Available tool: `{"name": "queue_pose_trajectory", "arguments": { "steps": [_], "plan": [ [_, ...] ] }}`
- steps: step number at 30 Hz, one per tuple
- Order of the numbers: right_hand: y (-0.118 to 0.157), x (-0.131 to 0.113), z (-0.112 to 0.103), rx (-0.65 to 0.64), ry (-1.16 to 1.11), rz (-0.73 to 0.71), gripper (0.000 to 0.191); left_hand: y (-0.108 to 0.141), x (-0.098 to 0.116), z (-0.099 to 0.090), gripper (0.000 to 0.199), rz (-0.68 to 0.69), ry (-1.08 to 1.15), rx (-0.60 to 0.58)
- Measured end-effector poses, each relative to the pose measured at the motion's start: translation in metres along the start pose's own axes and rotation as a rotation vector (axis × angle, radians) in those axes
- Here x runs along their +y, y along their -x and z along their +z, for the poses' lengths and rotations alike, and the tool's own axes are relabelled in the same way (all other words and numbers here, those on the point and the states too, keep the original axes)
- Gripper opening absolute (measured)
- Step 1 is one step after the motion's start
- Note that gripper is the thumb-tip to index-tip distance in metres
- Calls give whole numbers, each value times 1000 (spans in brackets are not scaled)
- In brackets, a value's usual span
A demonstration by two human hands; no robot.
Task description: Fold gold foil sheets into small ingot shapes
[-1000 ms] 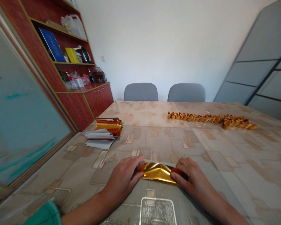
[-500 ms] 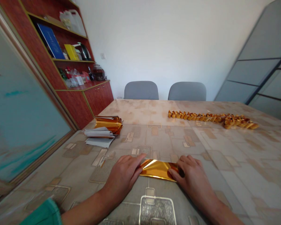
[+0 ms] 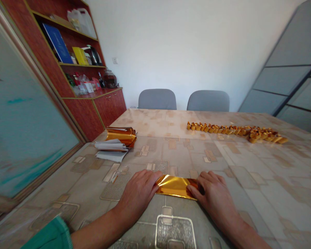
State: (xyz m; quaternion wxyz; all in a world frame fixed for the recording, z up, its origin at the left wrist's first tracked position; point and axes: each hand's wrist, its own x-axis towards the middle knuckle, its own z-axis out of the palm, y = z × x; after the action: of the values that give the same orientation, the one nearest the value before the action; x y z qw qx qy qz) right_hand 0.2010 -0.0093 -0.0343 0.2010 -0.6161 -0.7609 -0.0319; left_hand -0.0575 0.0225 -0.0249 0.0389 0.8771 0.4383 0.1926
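Observation:
A strip of shiny gold foil paper (image 3: pixel 175 187) lies crosswise close in front of me, low over the tabletop. Its left end is pinched in my left hand (image 3: pixel 141 188), thumb and fingers closed together. My right hand (image 3: pixel 214 190) grips the other end, with the thumb on the near face and the fingers curled behind. Between the hands the foil is stretched fairly flat and reflects light. The fingertips behind the foil are partly hidden.
Gold foil sheets (image 3: pixel 121 136) and white-backed papers (image 3: pixel 111 150) lie in a stack at left. A row of folded gold foil pieces (image 3: pixel 223 129) stretches across the table's (image 3: pixel 176 152) right side. Two grey chairs (image 3: pixel 157 99) stand behind; a red cabinet (image 3: pixel 110 107) is at back left.
My left thumb, raised a little before, now rests down against the foil's left end. My right hand keeps its grip. The view has shifted very slightly.

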Motion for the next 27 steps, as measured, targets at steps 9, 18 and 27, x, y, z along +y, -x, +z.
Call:
{"name": "queue_pose_trajectory", "arguments": {
  "steps": [9, 18, 27],
  "plan": [
    [-3, 0, -3, -47, 8, 9, 21, -2, 2, 0, 16, -86, 40, -73],
    [-2, 1, 0, -37, 14, 10, 22, -2, 3, -2, 15, -113, 67, -76],
    [-1, 3, 1, -11, 16, -17, 22, -1, 1, -1, 14, -122, 85, -53]
  ]
}}
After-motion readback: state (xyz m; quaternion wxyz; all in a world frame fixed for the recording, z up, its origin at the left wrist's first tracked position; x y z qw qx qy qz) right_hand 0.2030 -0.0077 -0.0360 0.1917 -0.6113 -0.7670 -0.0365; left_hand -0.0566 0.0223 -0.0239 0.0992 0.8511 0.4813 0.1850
